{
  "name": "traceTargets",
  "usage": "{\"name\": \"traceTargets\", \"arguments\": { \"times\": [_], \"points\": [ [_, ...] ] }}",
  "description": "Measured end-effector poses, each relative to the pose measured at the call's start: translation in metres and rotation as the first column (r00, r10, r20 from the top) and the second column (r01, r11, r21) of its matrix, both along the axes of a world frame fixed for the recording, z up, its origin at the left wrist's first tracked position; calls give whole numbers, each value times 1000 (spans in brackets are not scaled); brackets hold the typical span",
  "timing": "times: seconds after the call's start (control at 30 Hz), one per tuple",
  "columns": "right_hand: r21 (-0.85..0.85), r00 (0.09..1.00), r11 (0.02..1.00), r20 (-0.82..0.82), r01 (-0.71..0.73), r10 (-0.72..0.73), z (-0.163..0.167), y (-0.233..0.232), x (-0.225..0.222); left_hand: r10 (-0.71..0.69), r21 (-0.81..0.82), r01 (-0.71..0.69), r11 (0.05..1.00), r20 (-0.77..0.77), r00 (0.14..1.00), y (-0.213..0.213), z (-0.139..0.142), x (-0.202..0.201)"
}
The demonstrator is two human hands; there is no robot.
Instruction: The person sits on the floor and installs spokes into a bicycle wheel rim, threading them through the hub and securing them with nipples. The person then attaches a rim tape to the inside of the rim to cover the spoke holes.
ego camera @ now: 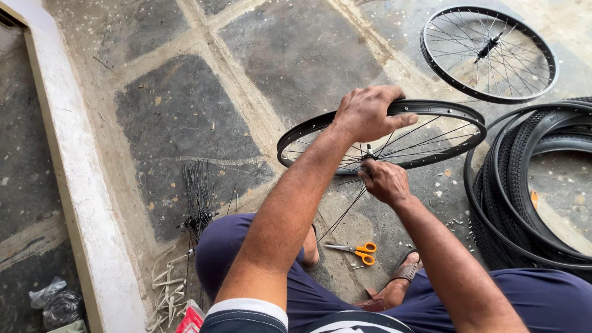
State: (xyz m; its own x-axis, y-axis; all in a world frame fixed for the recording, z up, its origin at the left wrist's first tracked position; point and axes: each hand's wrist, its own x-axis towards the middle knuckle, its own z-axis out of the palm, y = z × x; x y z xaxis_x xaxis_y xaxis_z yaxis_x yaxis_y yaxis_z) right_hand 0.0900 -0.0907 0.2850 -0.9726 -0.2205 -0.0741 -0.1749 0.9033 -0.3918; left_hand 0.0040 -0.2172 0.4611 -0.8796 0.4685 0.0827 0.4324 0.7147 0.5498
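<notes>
Looking down from the head camera, I see my left hand (370, 114) clamped over the top of a black bicycle rim (431, 108), fingers curled across its edge and thumb behind it. The rim stands tilted on the stone floor (185, 111), straight ahead of my knees, only partly laced with thin spokes (413, 132) that fan out from the hub (369, 150) at its centre.

My right hand (383, 180) sits just below that hub, fingers pinched together on the hub end of a loose spoke (345, 213) that slants down from the rim towards my left knee. Whether it also holds a small tool I cannot tell.

Nearer to me than the rim, between my feet, lie scissors with orange handles (361, 251), blades shut. My right foot wears a brown sandal (404, 271), just right of the scissors.

Left of the rim, a bundle of spare black spokes (198, 197) lies spread on the floor, and nearer to me than that bundle sit some pale strips (165, 287). Right of the rim, a stack of black tyres (530, 185) rests on the floor, touching or nearly touching the rim's right edge. Beyond the rim, to its upper right, a fully spoked wheel (489, 52) lies flat. Small bright nipples (455, 222) are scattered between the rim and the tyres.
</notes>
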Motion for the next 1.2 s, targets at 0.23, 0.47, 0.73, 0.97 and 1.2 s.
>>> {"name": "traceTargets", "arguments": {
  "times": [0.23,0.47,0.73,0.97,1.2],
  "points": [
    [-9,956,992,-268,-126,119,-26,6,4,-34,-126,32,992,-15,999,5,-13,-7],
    [-895,707,233,118,380,-697,-106,48,2,14,-95,-10,995,33,999,-14,-25,-25],
    [-678,822,510,261,530,-507,-98,45,21,28,-5,-28,1000,-84,996,-18,-32,-17],
    [-592,959,761,84,267,-271,-48,17,18,52,24,-49,999,-148,988,-16,-35,-21],
    [-452,924,807,222,381,-312,-58,19,-2,67,16,-66,998,-130,989,-15,-40,-24]
  ]
}}
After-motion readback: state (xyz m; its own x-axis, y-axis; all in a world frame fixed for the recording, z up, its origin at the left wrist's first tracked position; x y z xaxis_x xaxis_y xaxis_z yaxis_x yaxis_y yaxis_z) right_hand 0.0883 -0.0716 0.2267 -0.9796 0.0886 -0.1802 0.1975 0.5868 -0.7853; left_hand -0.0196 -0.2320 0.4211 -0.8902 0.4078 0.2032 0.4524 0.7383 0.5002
